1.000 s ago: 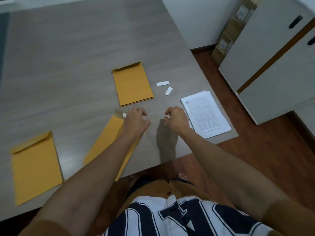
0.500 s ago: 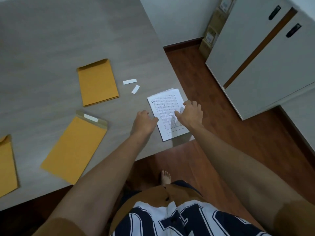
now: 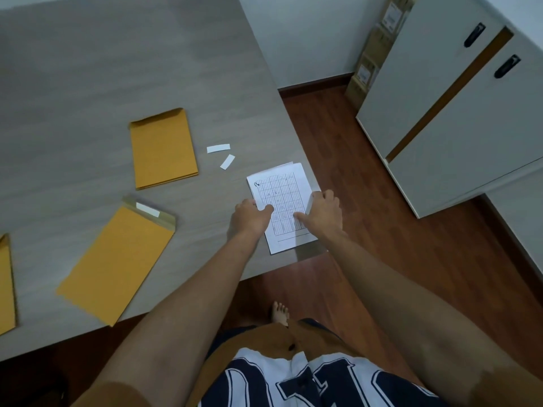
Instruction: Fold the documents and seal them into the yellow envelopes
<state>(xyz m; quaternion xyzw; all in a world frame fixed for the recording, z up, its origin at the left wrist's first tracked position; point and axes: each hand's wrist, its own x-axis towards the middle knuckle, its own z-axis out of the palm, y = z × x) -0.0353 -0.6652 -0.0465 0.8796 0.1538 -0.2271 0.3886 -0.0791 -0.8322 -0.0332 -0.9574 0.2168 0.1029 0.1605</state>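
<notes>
Head view, my left hand (image 3: pixel 249 220) and right hand (image 3: pixel 323 214) each pinching a side of the documents (image 3: pixel 282 189), centre frame, at the worktop (image 3: pixel 88 69) edge, yellow envelopes (image 3: pixel 163 148) further left.

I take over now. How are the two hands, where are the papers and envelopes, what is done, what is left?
Left hand: pinches the document stack at its left edge.
Right hand: grips its right edge, slightly raised.
Open envelope lies left of them, white strip on its flap; envelope pile behind it; third envelope far left.
Done: top sheet not folded yet.
Left: fold, insert, seal.
</notes>
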